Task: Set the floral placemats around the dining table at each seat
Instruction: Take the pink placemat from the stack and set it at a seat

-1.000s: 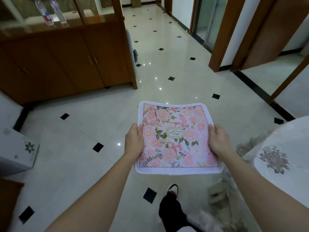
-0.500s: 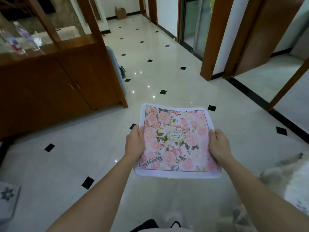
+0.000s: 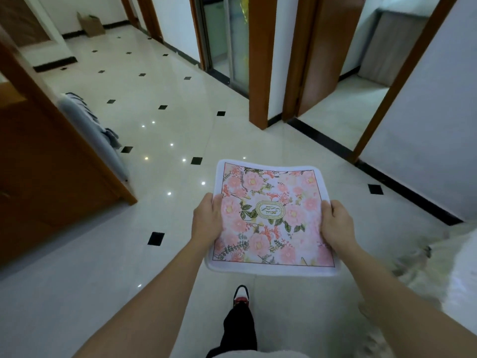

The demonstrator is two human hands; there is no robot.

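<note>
I hold a square floral placemat, pink flowers with a white border and a gold oval label at its centre, flat in front of me above the tiled floor. My left hand grips its left edge and my right hand grips its right edge, thumbs on top. At the lower right edge a white lace tablecloth hangs from the dining table, blurred. No seat is in view.
A wooden cabinet stands on the left with a grey padded item leaning on its end. Wooden door frames and an open door lie ahead. A cardboard box sits far back. My foot steps forward.
The view has swung right and forward: the cabinet slid left, the hallway and doors came closer, and the table edge dropped to the lower right. Both hands keep the same grip on the placemat.
</note>
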